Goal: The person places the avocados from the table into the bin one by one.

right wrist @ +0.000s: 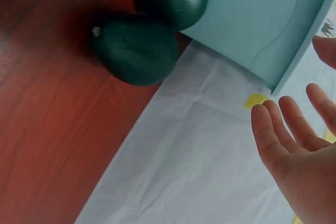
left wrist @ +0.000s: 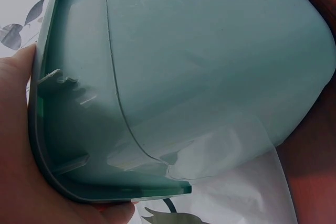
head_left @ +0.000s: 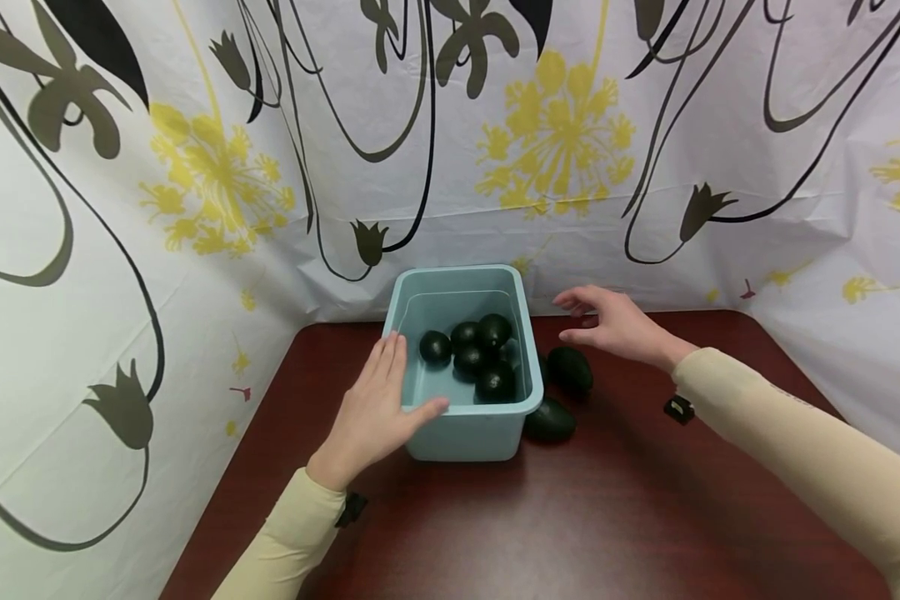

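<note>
A pale blue-green plastic bin (head_left: 465, 433) stands on the table with several dark green avocados (head_left: 471, 360) inside it. My left hand (head_left: 371, 417) rests on the bin's near left corner, fingers straight along the left rim and thumb along the front rim. In the left wrist view that hand (left wrist: 18, 145) lies against the rim, above the bin's outer wall (left wrist: 210, 66). To the right of the bin, my right hand (head_left: 618, 325) hovers with loosely bent fingers and holds nothing. Below it, avocados (head_left: 570, 371) lie on the table beside the bin; one of them (right wrist: 136, 51) shows fully in the right wrist view.
The dark red wooden table (head_left: 630, 500) runs toward me in front of the bin. A white cloth (head_left: 450, 200) with yellow and grey flower prints hangs behind the table and along its sides, close to the bin's far end.
</note>
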`<act>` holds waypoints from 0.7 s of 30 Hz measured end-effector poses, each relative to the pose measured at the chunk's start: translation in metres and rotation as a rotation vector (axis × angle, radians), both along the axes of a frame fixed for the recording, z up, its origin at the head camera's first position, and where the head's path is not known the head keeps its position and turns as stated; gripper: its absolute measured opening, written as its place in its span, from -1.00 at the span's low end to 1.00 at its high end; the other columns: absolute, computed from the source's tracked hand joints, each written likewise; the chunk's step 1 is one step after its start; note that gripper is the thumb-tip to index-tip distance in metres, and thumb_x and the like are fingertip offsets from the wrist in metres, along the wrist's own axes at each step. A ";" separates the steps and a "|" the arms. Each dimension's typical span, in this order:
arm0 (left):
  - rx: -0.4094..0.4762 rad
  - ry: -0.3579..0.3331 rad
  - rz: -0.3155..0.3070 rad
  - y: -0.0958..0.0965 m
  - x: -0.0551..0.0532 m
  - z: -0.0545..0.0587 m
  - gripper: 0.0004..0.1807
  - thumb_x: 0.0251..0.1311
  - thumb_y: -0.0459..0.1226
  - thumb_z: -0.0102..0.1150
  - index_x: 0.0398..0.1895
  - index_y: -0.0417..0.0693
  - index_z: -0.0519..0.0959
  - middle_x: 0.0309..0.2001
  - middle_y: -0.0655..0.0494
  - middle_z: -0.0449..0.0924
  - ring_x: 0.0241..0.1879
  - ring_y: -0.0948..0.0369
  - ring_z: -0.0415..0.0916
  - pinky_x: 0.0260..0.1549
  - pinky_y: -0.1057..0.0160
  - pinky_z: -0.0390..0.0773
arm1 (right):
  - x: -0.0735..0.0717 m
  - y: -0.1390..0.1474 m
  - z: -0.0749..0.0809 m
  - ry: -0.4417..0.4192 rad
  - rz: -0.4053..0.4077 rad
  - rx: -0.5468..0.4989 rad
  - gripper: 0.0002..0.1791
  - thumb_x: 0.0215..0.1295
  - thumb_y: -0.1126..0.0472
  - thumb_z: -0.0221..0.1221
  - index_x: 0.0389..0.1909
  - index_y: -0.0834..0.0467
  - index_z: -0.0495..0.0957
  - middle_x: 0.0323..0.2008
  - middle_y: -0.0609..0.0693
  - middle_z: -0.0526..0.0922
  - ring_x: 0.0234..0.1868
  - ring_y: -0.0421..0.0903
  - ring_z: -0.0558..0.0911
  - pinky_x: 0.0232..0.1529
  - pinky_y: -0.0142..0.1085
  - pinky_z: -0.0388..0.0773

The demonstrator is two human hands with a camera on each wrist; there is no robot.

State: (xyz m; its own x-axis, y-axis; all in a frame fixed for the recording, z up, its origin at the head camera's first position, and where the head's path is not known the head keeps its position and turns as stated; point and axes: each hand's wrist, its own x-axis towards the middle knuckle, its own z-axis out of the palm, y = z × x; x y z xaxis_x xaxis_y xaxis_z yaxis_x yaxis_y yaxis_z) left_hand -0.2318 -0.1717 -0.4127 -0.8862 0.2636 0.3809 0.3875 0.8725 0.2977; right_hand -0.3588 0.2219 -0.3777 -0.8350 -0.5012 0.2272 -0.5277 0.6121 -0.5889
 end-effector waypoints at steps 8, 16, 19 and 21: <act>0.002 0.002 -0.006 0.000 0.000 0.000 0.23 0.16 0.53 -0.14 0.59 -0.21 0.01 0.60 -0.08 -0.08 0.56 -0.01 -0.14 0.32 -0.10 0.28 | -0.001 0.009 -0.018 -0.009 -0.036 0.015 -0.41 0.25 -0.06 0.39 0.28 -0.07 0.48 0.17 -0.10 0.53 0.12 0.02 0.56 0.08 0.05 0.51; -0.001 0.003 -0.009 0.000 0.000 0.000 0.23 0.15 0.54 -0.14 0.59 -0.21 0.01 0.60 -0.06 -0.10 0.56 -0.01 -0.14 0.33 -0.08 0.26 | -0.003 0.018 -0.037 -0.001 -0.064 0.062 -0.43 0.28 -0.07 0.37 0.26 -0.03 0.48 0.13 -0.05 0.54 0.07 -0.02 0.54 0.05 0.05 0.50; -0.002 0.003 -0.008 0.000 0.000 0.000 0.23 0.15 0.54 -0.14 0.59 -0.22 0.01 0.60 -0.05 -0.11 0.57 -0.01 -0.15 0.34 -0.07 0.25 | -0.003 0.020 -0.044 -0.001 -0.067 0.083 -0.43 0.28 -0.07 0.37 0.25 -0.01 0.48 0.12 0.00 0.55 0.08 0.02 0.54 0.04 0.04 0.49; -0.003 0.004 -0.007 0.000 0.000 0.000 0.23 0.15 0.54 -0.14 0.59 -0.21 0.01 0.60 -0.04 -0.12 0.57 0.00 -0.15 0.34 -0.06 0.25 | -0.003 0.021 -0.050 -0.009 -0.074 0.088 -0.43 0.27 -0.07 0.38 0.24 -0.01 0.48 0.12 0.03 0.56 0.08 0.04 0.54 0.03 0.02 0.50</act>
